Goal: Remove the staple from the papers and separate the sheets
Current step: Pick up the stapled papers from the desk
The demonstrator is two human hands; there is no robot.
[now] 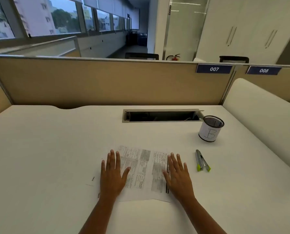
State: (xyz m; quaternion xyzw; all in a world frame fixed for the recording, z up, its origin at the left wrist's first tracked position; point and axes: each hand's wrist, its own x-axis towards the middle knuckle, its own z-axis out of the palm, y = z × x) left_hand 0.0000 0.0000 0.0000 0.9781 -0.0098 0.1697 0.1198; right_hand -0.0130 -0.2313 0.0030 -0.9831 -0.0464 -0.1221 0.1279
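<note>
A person's 2 hands lie flat on printed papers point(140, 168) at the near middle of a white counter point(48, 149). The left hand point(113, 173) rests palm down on the papers' left edge with fingers straight and spread, gripping nothing. The right hand point(178, 174) rests the same way on their right edge, beside a dark printed strip. A paler sheet point(91, 181) shows just left of the papers, partly under the left hand. A silver tool with lime-green tips point(202, 160) lies just right of the papers, apart from the right hand. Beyond and right of the papers stands a mesh cup point(210, 129) wrapped in white paper marked "B". Directly beyond them is an open cable slot point(161, 115), then a tan partition point(107, 81) carrying blue labels 007 point(214, 69) and 008 point(263, 70).
</note>
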